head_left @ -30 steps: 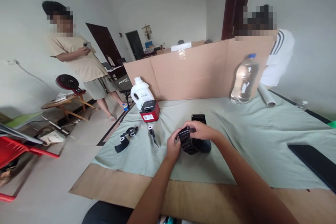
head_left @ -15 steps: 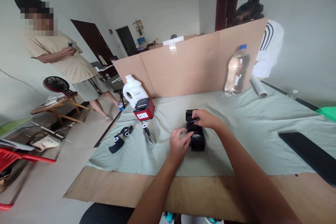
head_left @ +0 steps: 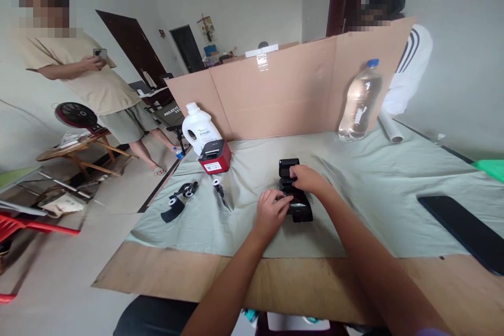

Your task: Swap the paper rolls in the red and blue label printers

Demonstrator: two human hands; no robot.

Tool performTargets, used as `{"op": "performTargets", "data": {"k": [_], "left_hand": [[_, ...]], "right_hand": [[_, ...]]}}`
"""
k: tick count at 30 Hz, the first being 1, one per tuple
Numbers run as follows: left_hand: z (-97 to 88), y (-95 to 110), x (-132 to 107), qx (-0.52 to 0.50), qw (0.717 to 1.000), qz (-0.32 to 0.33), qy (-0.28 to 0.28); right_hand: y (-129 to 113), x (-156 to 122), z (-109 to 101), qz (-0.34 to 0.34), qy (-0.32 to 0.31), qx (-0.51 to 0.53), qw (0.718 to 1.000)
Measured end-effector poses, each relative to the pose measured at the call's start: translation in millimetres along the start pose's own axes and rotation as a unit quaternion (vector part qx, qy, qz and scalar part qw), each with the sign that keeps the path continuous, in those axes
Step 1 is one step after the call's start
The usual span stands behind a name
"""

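Note:
A glossy black device [head_left: 302, 211] lies on the cloth in front of me, with a rounded, shiny near part and a boxy far part. My left hand [head_left: 271, 211] rests against its left side, thumb and fingers bent, fingertips touching the near part. From the right, my right hand [head_left: 310, 178] pinches a dark piece at the device's middle. My fingers hide part of the device, so how the pieces join cannot be made out. To the left lie a small dark piece with a white roll end [head_left: 216, 182] and a black curled strip with white roll ends [head_left: 172, 212].
A red box with a black top [head_left: 214, 160] stands before a white jug [head_left: 201, 128]. A cardboard screen [head_left: 271, 100] closes off the back, with a water bottle [head_left: 360, 102] and a white tube [head_left: 391, 128] at right. A black phone [head_left: 460, 233] lies right. A person [head_left: 84, 76] stands left.
The device's near part has swung slightly right and away from me. My right hand still grips its middle, and my left hand stays at its left side. The camera view has shifted a little.

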State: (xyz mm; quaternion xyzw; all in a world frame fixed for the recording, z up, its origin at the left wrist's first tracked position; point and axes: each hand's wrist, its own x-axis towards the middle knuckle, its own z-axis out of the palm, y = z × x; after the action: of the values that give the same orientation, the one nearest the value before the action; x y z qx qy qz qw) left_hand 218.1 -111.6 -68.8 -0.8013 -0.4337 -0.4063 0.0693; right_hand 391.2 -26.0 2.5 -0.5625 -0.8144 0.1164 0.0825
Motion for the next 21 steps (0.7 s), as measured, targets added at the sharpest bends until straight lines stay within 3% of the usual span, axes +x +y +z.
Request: {"op": "performTargets", "data": {"k": [6, 12, 18, 21], "left_hand": [[0.5, -3, 0, 0.007, 1.000, -0.013, 0.005], [1.2, -6, -5, -0.046, 0.998, -0.014, -0.027], [-1.8, -7, -8, -0.127, 0.992, -0.005, -0.027], [-4.3, -7, -8, -0.135, 0.990, -0.002, -0.027]], "right_hand": [[-28, -12, -4, 0.046, 0.018, -0.061, 0.997], [-14, -4, -16, 0.053, 0.172, -0.053, 0.982], [2, -2, -20, -0.005, 0.112, 0.040, 0.993], [0, -11, -24, -0.036, 0.044, 0.052, 0.997]]}}
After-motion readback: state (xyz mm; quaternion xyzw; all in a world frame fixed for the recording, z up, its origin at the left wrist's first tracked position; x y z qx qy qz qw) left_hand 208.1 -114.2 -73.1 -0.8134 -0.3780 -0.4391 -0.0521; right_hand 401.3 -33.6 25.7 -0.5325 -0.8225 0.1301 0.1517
